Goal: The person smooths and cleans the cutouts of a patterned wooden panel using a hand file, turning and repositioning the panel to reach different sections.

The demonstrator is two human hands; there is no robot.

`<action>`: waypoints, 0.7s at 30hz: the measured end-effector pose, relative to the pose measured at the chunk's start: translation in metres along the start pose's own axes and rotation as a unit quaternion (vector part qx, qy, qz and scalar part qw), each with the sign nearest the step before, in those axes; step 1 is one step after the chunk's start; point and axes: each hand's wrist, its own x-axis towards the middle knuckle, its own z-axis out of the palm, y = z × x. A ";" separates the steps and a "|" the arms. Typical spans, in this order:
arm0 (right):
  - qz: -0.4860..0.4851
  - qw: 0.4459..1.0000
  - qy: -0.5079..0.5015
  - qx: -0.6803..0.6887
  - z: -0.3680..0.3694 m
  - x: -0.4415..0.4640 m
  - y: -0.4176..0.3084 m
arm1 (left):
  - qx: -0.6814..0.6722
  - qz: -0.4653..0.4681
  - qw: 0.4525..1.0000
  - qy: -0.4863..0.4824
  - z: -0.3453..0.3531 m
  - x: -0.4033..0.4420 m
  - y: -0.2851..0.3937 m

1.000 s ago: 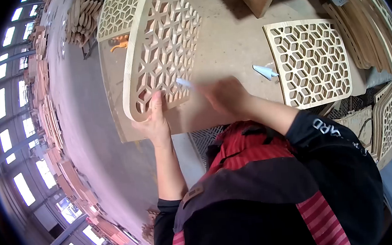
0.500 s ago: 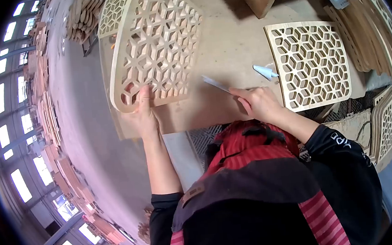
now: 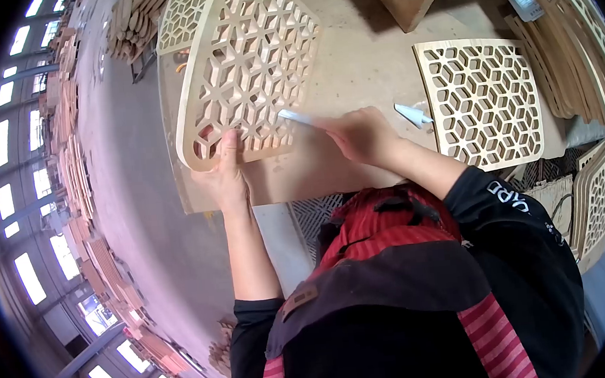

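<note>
My left hand [image 3: 229, 177] grips the lower corner of a pale wooden lattice panel [image 3: 252, 86], thumb on its face, fingers behind. The panel is raised and tilted above the bench, its face cut through with a hexagon and diamond pattern. My right hand [image 3: 366, 138], blurred, is closed on a thin, flat, greyish-white tool [image 3: 295, 117]. The tool's tip is at the panel's lower right part; I cannot tell whether it touches. Right of that hand, a white cone-shaped glue bag [image 3: 412, 116] lies on the bench, next to a second lattice panel [image 3: 484, 103] lying flat.
The brown workbench [image 3: 349, 57] carries a raised wooden stand [image 3: 409, 6] at the back. Curved wooden pieces [image 3: 544, 56] are stacked at right, with more lattice panels [image 3: 598, 198] below. Another lattice panel [image 3: 182, 17] lies behind the held one. Wooden pieces [image 3: 134, 21] are piled at far left.
My right hand has moved left with the flat tool, bringing its tip over to the held panel. The left hand still grips the panel, which has shifted slightly right in view.
</note>
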 end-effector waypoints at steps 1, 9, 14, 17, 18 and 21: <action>-0.009 1.000 -0.005 -0.004 0.006 0.008 0.002 | -0.004 0.010 1.000 -0.001 0.000 -0.001 -0.002; -0.011 1.000 -0.010 -0.009 0.018 0.013 -0.001 | 0.002 0.023 1.000 0.005 0.008 -0.006 0.007; 0.026 0.997 -0.075 -0.010 0.003 0.007 0.000 | 0.022 0.024 0.999 0.010 0.003 -0.003 -0.003; -0.023 0.999 -0.002 0.023 0.041 0.033 0.006 | 0.002 -0.019 1.000 -0.005 0.003 -0.002 0.005; -0.044 0.997 0.033 0.055 0.045 0.038 0.005 | -0.016 -0.037 0.999 -0.004 0.002 -0.001 0.005; -0.045 0.998 0.045 0.017 0.040 0.025 0.010 | 0.040 0.026 0.999 0.001 0.001 -0.002 -0.003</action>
